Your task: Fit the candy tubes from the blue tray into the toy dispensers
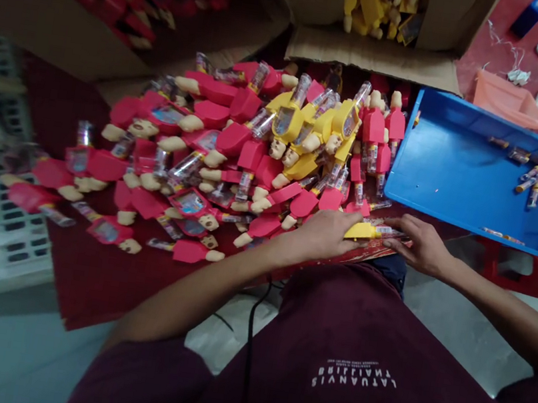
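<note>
I saw the left hand (322,233) and the right hand (419,245) close together at the near edge of the red cloth (80,281), and both were narrow, not wide. They held a yellow toy (363,230) between them. The left hand lay over its yellow end, and the right hand's fingers (397,244) curled near its clear tube (390,232). The toy was low and flat, just in front of the big heap of toys (256,152), which were red and yellow. The blue tray (478,171) sat to the right, with a few small tubes (529,186) in it, and a box (372,55) of more yellow toys stood past the heap. What worried me most was the clear tube. If it sat loose in the toy, it could slip out and roll away. If a hand pressed too hard, the thin plastic could crack. The heap was loose too, so a bump from the left arm (239,264) could send toys sliding off the cloth. A bump to the tray could shake the small tubes about. A black cord (253,334) hung down the shirt (345,334), and it could catch on an arm.
</note>
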Action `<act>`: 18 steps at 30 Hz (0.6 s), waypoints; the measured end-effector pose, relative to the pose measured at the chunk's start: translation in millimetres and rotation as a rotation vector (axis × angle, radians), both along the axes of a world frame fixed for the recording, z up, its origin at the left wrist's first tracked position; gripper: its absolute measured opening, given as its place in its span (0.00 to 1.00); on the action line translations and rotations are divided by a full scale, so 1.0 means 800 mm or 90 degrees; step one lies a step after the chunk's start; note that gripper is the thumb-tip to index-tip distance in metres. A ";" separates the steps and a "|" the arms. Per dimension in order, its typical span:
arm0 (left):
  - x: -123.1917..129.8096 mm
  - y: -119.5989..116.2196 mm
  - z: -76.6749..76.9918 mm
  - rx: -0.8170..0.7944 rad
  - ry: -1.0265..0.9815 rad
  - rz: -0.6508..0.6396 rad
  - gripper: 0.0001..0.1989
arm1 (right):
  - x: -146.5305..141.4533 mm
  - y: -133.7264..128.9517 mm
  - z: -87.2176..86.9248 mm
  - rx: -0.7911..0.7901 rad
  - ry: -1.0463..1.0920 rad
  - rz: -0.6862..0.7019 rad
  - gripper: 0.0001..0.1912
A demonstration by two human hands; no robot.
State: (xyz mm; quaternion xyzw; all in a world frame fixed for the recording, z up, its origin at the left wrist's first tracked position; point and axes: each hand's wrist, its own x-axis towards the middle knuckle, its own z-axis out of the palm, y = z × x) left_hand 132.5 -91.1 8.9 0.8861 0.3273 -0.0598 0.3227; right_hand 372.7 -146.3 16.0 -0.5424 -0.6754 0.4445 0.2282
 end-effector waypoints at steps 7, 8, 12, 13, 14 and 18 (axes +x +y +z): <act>0.010 -0.002 0.006 0.154 0.042 -0.108 0.16 | 0.003 0.000 -0.008 -0.313 0.102 -0.013 0.28; 0.011 -0.002 0.004 0.144 0.047 -0.093 0.16 | 0.004 0.001 -0.010 -0.281 0.084 -0.013 0.27; 0.014 0.003 0.000 0.051 0.034 -0.016 0.19 | 0.011 0.002 -0.015 0.061 -0.002 0.015 0.23; 0.014 0.005 0.002 0.046 0.029 -0.016 0.19 | 0.012 0.001 -0.015 0.101 -0.002 0.023 0.22; 0.015 0.005 0.006 0.055 0.028 -0.024 0.18 | 0.011 0.000 -0.016 0.104 0.006 0.022 0.21; 0.021 0.002 0.021 0.133 0.068 -0.069 0.14 | 0.006 -0.003 -0.018 -0.049 0.073 -0.047 0.22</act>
